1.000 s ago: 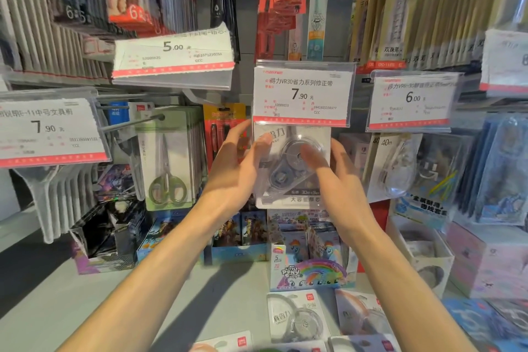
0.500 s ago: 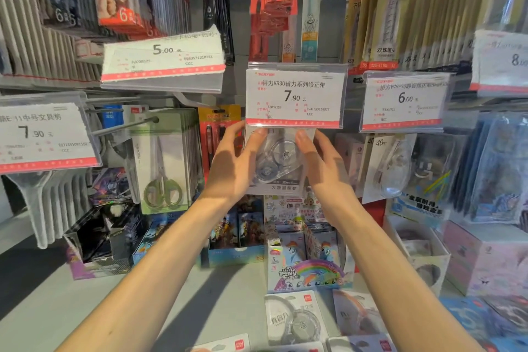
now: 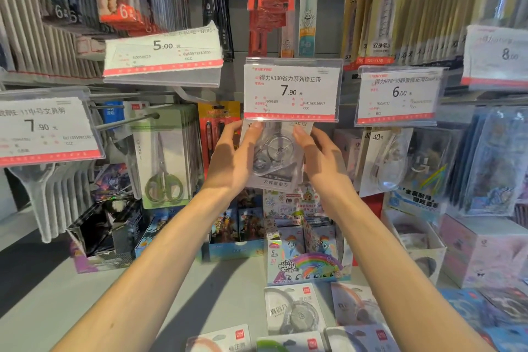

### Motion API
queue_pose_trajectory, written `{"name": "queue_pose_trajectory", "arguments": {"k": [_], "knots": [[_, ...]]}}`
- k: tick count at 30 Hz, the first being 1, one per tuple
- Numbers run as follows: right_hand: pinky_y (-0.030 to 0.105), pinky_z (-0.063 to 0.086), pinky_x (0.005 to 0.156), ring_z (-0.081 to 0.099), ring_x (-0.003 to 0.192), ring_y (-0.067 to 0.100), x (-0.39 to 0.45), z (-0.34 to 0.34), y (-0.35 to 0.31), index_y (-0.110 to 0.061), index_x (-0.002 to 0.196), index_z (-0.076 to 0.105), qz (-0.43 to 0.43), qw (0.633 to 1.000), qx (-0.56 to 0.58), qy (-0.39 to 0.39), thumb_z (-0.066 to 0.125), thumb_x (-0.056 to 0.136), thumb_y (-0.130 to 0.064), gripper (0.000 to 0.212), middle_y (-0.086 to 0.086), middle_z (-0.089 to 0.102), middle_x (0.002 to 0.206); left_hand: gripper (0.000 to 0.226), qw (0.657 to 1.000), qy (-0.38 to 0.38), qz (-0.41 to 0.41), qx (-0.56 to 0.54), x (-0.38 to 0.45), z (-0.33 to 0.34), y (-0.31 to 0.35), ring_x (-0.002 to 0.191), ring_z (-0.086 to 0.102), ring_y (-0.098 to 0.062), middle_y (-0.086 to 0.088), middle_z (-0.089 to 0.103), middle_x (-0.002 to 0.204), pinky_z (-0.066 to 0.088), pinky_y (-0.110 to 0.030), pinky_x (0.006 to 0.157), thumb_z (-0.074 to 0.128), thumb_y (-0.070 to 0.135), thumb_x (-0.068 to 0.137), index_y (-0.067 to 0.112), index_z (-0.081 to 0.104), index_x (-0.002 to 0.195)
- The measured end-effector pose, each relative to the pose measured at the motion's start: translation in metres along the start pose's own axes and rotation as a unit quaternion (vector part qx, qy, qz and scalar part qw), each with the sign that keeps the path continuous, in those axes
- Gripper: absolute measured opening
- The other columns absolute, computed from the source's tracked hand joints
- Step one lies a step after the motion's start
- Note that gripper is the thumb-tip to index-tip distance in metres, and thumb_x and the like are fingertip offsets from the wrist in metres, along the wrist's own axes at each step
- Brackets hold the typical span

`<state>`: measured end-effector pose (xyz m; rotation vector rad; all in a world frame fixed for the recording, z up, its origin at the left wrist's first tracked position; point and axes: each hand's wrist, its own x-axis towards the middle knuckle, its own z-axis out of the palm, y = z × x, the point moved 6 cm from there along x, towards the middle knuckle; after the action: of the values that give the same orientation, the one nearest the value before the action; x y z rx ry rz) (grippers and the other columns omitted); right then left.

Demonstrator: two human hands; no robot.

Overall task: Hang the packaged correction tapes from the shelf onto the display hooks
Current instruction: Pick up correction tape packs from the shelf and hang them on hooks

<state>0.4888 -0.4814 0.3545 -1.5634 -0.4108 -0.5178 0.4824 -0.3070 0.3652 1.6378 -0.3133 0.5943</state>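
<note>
A packaged correction tape (image 3: pixel 275 160) in a clear blister card is held up between both hands, its top edge tucked behind the 7.90 price tag (image 3: pixel 291 88). My left hand (image 3: pixel 233 157) grips its left edge and my right hand (image 3: pixel 320 157) grips its right edge. The hook behind the tag is hidden. More packaged correction tapes (image 3: pixel 294 311) lie flat on the grey shelf (image 3: pixel 85 303) near the bottom edge, to the right of centre.
Scissors packs (image 3: pixel 164 157) hang on a hook to the left. Other correction tapes (image 3: pixel 388 163) hang under the 6.00 tag (image 3: pixel 398 96) on the right. Card boxes, among them a rainbow pony box (image 3: pixel 307 263), stand on the shelf below the hands.
Both hands have raised the package and pushed it back, so that its top now sits behind the 7.90 price tag instead of below it.
</note>
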Motion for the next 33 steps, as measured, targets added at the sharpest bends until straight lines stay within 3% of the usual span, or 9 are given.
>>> {"name": "queue_pose_trajectory", "arguments": {"k": [3,6,9,12,20,24,27,29,33], "knots": [[-0.002,0.046,0.067,0.058,0.087,-0.030,-0.010,-0.005,0.000,-0.046,0.125,0.058,0.008,1.000,0.007,-0.002,0.058,0.095,-0.059,0.033,-0.042,0.067,0.094,0.041,1.000,-0.005,0.012,0.016,-0.004,-0.004,0.002,0.087,0.065,0.017,0.016,0.067,0.111,0.048,-0.006,0.076,0.059,0.042,0.101,0.019,0.054,0.135],[0.017,0.053,0.092,0.065,0.113,-0.008,-0.020,-0.013,0.004,-0.039,0.136,0.055,0.009,1.000,0.011,-0.013,0.058,0.095,-0.059,0.045,-0.030,0.068,0.116,0.029,0.998,0.011,0.036,0.057,-0.016,-0.015,0.000,0.083,0.065,0.018,0.017,0.069,0.104,0.048,-0.004,0.072,0.059,0.035,0.103,0.024,0.055,0.129],[0.039,0.052,0.108,0.066,0.120,0.006,-0.034,-0.027,0.012,-0.031,0.131,0.058,0.014,1.000,0.022,0.013,0.061,0.099,-0.045,0.035,-0.010,0.070,0.126,0.019,0.998,0.033,0.021,0.043,-0.034,-0.030,-0.008,0.103,0.070,-0.003,0.014,0.072,0.109,0.055,-0.031,0.096,0.065,0.031,0.100,0.031,0.063,0.119],[0.039,0.056,0.102,0.071,0.112,0.007,-0.056,-0.043,0.021,-0.027,0.123,0.065,0.021,0.999,0.015,0.045,0.065,0.098,-0.039,0.028,-0.006,0.076,0.117,0.015,0.999,0.033,-0.005,0.029,-0.055,-0.045,-0.016,0.107,0.071,-0.022,0.002,0.075,0.108,0.054,-0.047,0.102,0.067,0.029,0.096,0.028,0.069,0.111],[0.018,0.052,0.054,0.064,0.055,0.010,-0.125,-0.046,0.061,-0.014,0.097,0.069,0.073,0.997,0.029,0.002,0.060,0.103,-0.011,0.011,0.000,0.074,0.067,0.012,0.998,0.003,-0.065,0.015,-0.126,-0.072,-0.071,0.074,0.072,-0.008,0.006,0.078,0.083,0.058,-0.025,0.071,0.067,0.010,0.097,0.020,0.071,0.095],[0.017,0.052,0.056,0.059,0.054,0.010,-0.156,-0.032,0.098,-0.012,0.093,0.069,0.138,0.989,-0.011,-0.053,0.062,0.101,-0.009,0.011,0.000,0.072,0.063,0.006,0.989,-0.045,-0.137,0.009,-0.165,-0.071,-0.111,0.066,0.067,-0.008,0.005,0.075,0.075,0.052,-0.017,0.062,0.072,0.025,0.082,0.024,0.072,0.088],[0.019,0.050,0.059,0.057,0.057,0.011,-0.173,-0.020,0.119,-0.014,0.086,0.070,0.161,0.979,-0.058,-0.108,0.063,0.099,-0.003,0.018,0.007,0.067,0.066,0.011,0.973,-0.089,-0.207,0.046,-0.188,-0.070,-0.141,0.069,0.065,-0.013,0.007,0.069,0.075,0.052,-0.026,0.066,0.075,0.034,0.076,0.030,0.074,0.086],[0.020,0.048,0.059,0.055,0.060,0.010,-0.181,-0.010,0.126,-0.014,0.086,0.071,0.168,0.969,-0.095,-0.154,0.062,0.099,0.001,0.022,0.014,0.064,0.070,0.008,0.962,-0.143,-0.200,0.121,-0.197,-0.067,-0.152,0.078,0.071,-0.013,0.011,0.074,0.083,0.056,-0.030,0.073,0.076,0.032,0.085,0.029,0.074,0.092],[0.015,0.046,0.059,0.058,0.062,0.008,-0.186,0.001,0.132,-0.014,0.086,0.074,0.193,0.954,-0.128,-0.191,0.062,0.098,0.000,0.021,0.004,0.069,0.069,0.011,0.927,-0.237,-0.151,0.250,-0.199,-0.046,-0.160,0.087,0.064,0.001,0.015,0.071,0.095,0.047,-0.012,0.076,0.071,0.035,0.094,0.030,0.071,0.104]]}}
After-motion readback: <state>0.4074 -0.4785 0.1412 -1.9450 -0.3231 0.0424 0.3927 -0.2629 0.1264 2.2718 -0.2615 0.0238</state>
